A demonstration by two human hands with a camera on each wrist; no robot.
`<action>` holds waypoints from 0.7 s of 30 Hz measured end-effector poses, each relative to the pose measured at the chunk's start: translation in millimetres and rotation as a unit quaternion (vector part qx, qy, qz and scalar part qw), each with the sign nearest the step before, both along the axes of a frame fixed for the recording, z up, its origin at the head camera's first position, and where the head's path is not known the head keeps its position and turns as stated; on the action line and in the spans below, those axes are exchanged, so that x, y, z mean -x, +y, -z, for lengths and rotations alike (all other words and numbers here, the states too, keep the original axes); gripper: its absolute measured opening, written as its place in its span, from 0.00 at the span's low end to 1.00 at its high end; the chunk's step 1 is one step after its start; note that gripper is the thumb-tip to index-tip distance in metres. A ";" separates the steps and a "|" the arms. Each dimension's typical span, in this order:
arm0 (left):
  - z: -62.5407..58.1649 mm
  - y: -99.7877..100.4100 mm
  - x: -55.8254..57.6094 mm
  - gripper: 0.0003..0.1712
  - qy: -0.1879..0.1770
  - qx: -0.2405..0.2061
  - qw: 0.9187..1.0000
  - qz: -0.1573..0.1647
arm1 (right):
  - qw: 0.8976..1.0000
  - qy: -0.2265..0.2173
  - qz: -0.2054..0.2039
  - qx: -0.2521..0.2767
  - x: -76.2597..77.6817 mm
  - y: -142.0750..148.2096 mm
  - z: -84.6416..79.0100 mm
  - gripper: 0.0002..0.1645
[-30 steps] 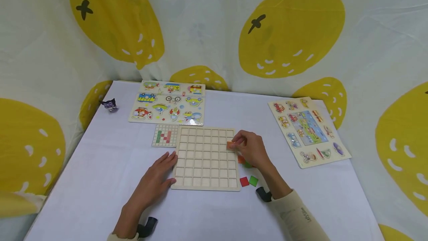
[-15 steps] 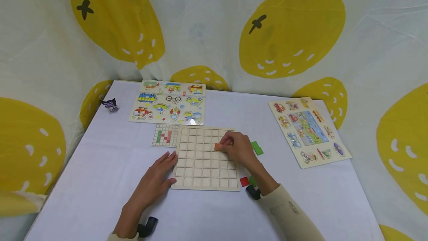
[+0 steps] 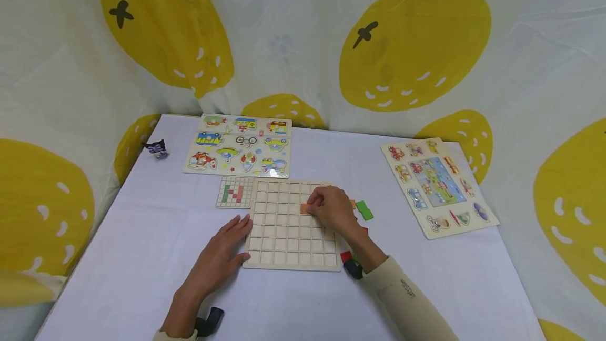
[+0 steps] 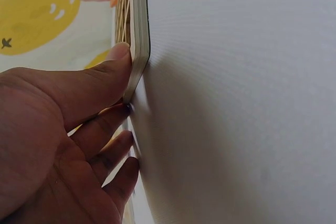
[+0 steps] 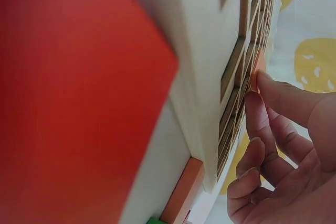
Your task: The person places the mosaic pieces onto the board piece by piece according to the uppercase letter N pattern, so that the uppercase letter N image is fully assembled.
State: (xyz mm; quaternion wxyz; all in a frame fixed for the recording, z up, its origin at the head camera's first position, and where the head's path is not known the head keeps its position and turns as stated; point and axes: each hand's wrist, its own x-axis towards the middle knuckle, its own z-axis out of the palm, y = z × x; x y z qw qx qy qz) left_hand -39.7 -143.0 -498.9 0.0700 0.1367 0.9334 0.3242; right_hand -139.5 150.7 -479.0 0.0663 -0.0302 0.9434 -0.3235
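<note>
Right sleeve (image 3: 414, 301) cut off below, red tile (image 3: 346, 256) part-hidden by a black mount (image 3: 352, 270), left hand (image 3: 224, 246) relaxed against a gridded wooden board (image 3: 280, 232), right hand (image 3: 333, 209) pinching a flat orange tile (image 3: 304, 209) over its upper right, one end covered, seating unclear, rumpled fruit-print curtain (image 3: 284, 41)

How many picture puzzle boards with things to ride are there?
2. One picture board lies behind the wooden grid, toward the left; the other picture board lies slanted, off to the right.

Sm. toy (image 3: 156, 148) nr. veh. puzzle (image 3: 238, 150)
</note>
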 end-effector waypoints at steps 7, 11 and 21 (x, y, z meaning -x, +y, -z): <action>-1.2 1.4 0.2 0.49 -0.005 0.003 1.000 -0.005 | 1.000 0.006 -0.008 -0.006 0.2 0.2 1.4 0.06; -1.3 1.9 0.3 0.49 -0.007 0.001 1.000 -0.005 | 1.000 0.011 -0.013 -0.005 0.1 0.9 1.7 0.05; 0.2 1.1 -1.1 0.49 -0.002 0.003 1.000 -0.007 | 1.000 0.007 0.002 0.029 -2.9 15.0 3.1 0.08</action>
